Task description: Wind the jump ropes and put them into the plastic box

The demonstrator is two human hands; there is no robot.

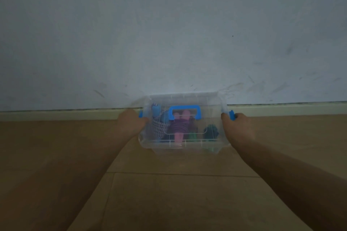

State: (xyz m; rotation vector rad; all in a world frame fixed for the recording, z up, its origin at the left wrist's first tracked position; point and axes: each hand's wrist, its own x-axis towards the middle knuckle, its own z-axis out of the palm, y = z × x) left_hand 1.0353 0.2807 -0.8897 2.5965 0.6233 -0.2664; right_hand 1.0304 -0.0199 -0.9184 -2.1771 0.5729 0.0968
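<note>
Both hands — left hand (131, 121), right hand (237, 126) — grip the lidded plastic box (185, 145).

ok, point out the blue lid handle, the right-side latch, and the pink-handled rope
blue lid handle (185, 108): head view, top bar.
right-side latch (232, 115): head view, blue clip at the right hand.
pink-handled rope (178, 137): head view, lower pink handle.

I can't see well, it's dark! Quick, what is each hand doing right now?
Left hand: holds the left end of the plastic box, at its blue latch.
Right hand: holds the right end, thumb by the other latch.
</note>
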